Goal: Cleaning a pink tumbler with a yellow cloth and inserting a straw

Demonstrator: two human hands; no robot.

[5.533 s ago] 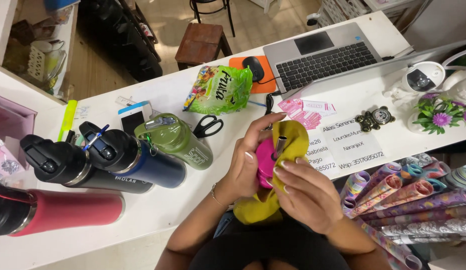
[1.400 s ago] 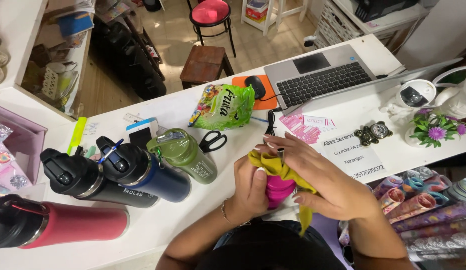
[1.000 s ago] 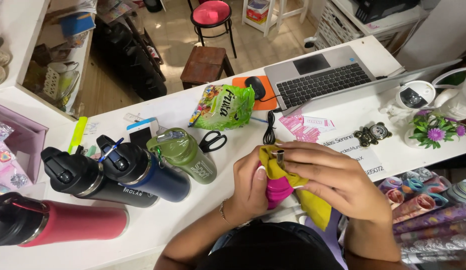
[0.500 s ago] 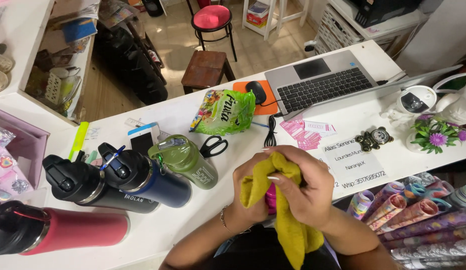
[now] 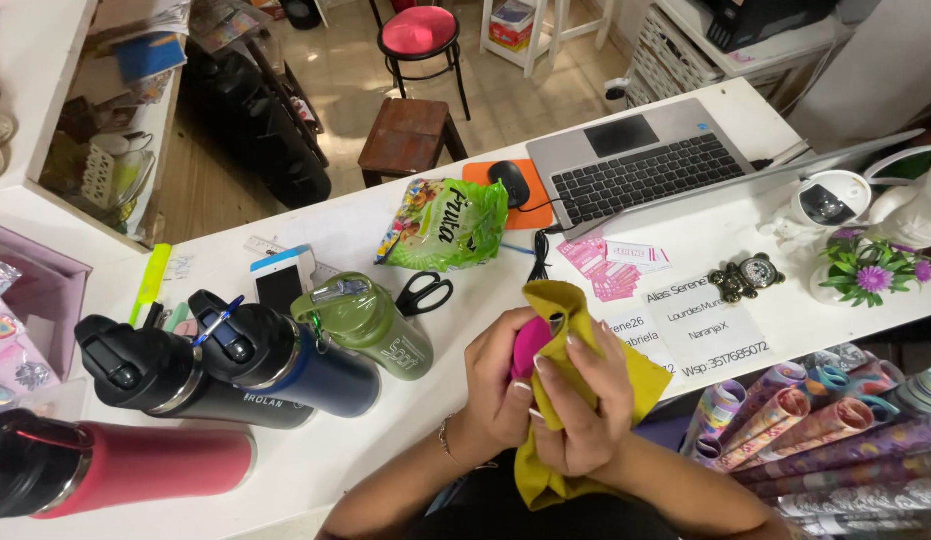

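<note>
At the desk's near edge, our left hand [image 5: 501, 385] grips a pink object [image 5: 529, 345]. Our right hand [image 5: 581, 405] closes a yellow cloth [image 5: 576, 315] around it; we judge wiping underway, next needing a turn.

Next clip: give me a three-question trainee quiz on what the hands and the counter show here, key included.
1. True or false: both the left hand and the right hand grip the yellow cloth around a pink object.
2. Which lies nearest the olive green bottle? A) the black scissors B) the laptop C) the purple flower pot
3. Fill in: the black mouse sits on an ______ pad.

Key: 1 true; 2 A; 3 orange.
</note>
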